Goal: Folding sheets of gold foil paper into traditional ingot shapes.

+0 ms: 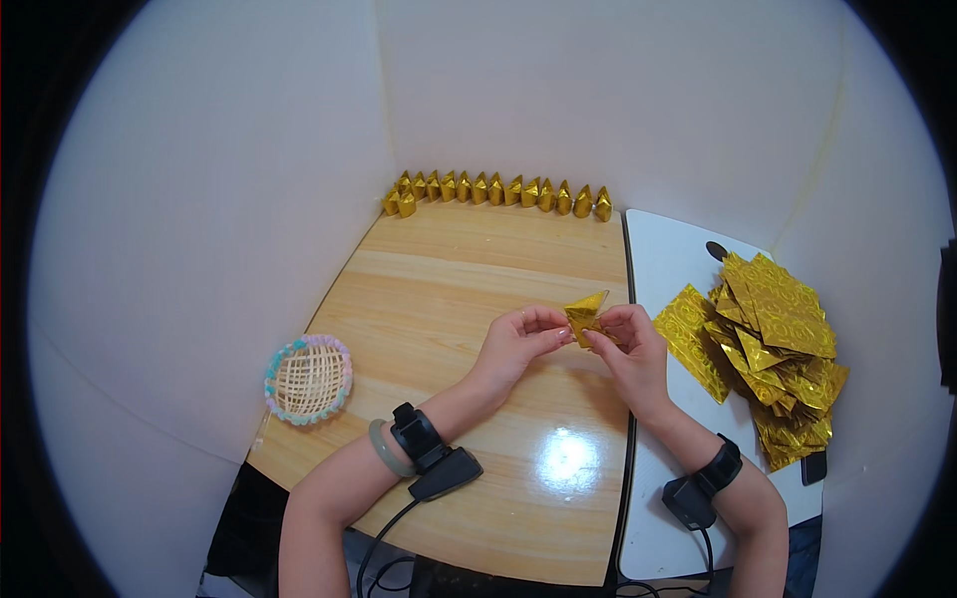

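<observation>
Between my two hands, above the wooden tabletop (pixel 439 329), is a partly folded piece of gold foil paper (pixel 582 317) with a pointed tip at the top. My left hand (pixel 518 344) pinches its left side between thumb and fingers. On its right side, my right hand (pixel 630 349) grips it the same way, the thumb pressed to the lower front. Part of the paper is hidden behind my fingers. Along the far edge of the tabletop stands a row of folded gold paper pieces (pixel 496 189), several of them, each with a pointed top.
A heap of square gold foil sheets (pixel 788 339) lies on the white table (pixel 648 538) at the right. To the left sits a small woven basket (pixel 309 381) with a pastel rim. White walls (pixel 598 90) enclose the back and sides. Cables hang from both wrist devices.
</observation>
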Motion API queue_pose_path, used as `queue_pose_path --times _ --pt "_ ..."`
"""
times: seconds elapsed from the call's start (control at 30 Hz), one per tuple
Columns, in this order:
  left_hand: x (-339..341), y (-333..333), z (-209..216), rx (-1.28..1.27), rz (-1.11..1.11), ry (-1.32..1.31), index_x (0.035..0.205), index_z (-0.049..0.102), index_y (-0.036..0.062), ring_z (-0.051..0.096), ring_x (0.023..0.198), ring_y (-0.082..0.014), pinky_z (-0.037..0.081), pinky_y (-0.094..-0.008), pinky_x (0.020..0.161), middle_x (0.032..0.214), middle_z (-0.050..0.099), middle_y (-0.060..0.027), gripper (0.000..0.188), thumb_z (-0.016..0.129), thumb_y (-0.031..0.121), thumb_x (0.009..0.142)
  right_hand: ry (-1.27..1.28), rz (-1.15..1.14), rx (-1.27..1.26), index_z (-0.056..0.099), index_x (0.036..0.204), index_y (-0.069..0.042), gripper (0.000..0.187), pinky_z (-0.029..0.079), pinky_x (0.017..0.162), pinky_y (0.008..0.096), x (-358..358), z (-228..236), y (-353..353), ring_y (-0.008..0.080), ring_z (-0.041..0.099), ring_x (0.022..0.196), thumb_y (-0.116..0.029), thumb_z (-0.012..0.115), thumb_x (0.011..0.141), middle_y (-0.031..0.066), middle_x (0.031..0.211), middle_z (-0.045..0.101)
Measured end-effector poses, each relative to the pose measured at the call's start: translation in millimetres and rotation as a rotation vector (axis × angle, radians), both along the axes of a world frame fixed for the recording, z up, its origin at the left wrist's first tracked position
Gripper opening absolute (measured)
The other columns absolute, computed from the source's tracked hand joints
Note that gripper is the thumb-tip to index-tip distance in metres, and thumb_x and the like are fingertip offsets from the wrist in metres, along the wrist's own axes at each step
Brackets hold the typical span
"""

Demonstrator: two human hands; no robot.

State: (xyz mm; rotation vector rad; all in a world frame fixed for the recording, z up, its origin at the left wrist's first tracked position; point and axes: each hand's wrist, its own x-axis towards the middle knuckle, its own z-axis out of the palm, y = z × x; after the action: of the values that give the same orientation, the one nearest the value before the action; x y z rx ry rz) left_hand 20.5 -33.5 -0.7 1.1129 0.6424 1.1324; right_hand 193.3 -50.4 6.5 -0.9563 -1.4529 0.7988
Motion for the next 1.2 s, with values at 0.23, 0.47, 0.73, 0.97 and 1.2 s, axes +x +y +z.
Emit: queue_pose_path --times 0.23,0.47,0.73,0.97,1.2 --pt "-3.8 -1.6 2.6 -0.1 0.019 0.079 0.097 0.058 0.0058 0.058 0.084 -0.0092 0.048 -0.0217 0.072 0.093 0.061 -0.0023 0.017 0.064 0.008 0.082 -0.175 0.039 0.028 0.055 0.089 0.001 0.017 0.052 0.068 0.0234 1.7 0.3 -2.2 0.0124 0.064 0.078 -0.003 0.067 0.078 0.0071 0.081 0.064" --pt "-1.2 -3.0 6.4 -0.107 0.039 0.139 0.094 0.059 0.0079 0.056 0.073 -0.0058 0.047 -0.0198 0.061 0.085 0.06 0.0007 0.015 0.066 0.011 0.081 -0.187 0.019 0.04 0.057 0.087 0.001 0.014 0.052 0.068 0.0231 2.8 1.7 -4.4 0.0117 0.064 0.076 -0.003 0.067 0.078 0.0076 0.081 0.065" --pt "-3.2 -0.2 4.4 -0.133 -0.022 0.15 0.094 0.06 0.007 0.056 0.069 -0.0054 0.046 -0.0185 0.058 0.081 0.06 0.001 0.015 0.065 0.013 0.082 -0.214 0.041 0.028 0.056 0.086 0.001 0.015 0.051 0.064 0.0222 3.1 0.1 -2.5 0.0099 0.063 0.073 -0.004 0.067 0.078 0.008 0.082 0.066" --pt "-5.5 1.6 2.5 -0.244 -0.08 -0.074 0.098 0.058 0.0078 0.054 0.064 -0.0034 0.044 -0.0168 0.056 0.077 0.057 0.0031 0.016 0.061 0.019 0.087 -0.036 0.134 0.006 0.056 0.089 -0.001 0.013 0.049 0.066 0.0221 2.8 3.1 -4.2 0.0092 0.061 0.078 -0.013 0.06 0.086 0.0069 0.092 0.065" --pt "-9.6 3.3 2.7 -0.229 -0.243 -0.134 0.104 0.054 0.0084 0.052 0.065 -0.0035 0.044 -0.0148 0.053 0.079 0.055 0.0039 0.017 0.055 0.017 0.09 0.187 0.362 -0.41 0.053 0.103 -0.006 0.021 0.045 0.062 0.0215 8.0 -2.6 3.4 0.0064 0.054 0.077 -0.024 0.046 0.094 -0.0001 0.091 0.058"
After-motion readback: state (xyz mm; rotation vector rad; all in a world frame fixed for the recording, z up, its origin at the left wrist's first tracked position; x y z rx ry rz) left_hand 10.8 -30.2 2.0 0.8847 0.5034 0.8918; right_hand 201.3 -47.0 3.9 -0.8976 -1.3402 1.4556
